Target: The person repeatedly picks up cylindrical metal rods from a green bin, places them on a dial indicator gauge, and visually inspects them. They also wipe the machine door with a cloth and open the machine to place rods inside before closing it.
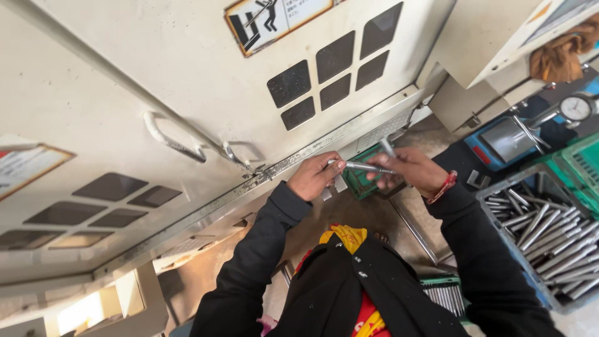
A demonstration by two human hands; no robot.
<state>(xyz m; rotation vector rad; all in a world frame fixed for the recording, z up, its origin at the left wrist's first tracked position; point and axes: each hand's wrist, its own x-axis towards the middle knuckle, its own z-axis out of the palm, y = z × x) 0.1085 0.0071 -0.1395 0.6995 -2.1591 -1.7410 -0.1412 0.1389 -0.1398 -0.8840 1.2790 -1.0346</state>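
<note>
Black sleeves near; left hand [315, 176] and right hand [409, 170] fingers pinch metal rod [368, 167] ends, seemingly.

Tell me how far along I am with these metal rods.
Done: cannot tell; no finished pile is distinguishable. In hand: left hand and right hand grip one metal rod between them; the right also holds a second rod. Left: the blue crate has many rods.

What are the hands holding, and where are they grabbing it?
Both hold one thin metal rod: the left hand pinches its left end, the right hand grips its right end. A second rod pokes from the right hand.
</note>
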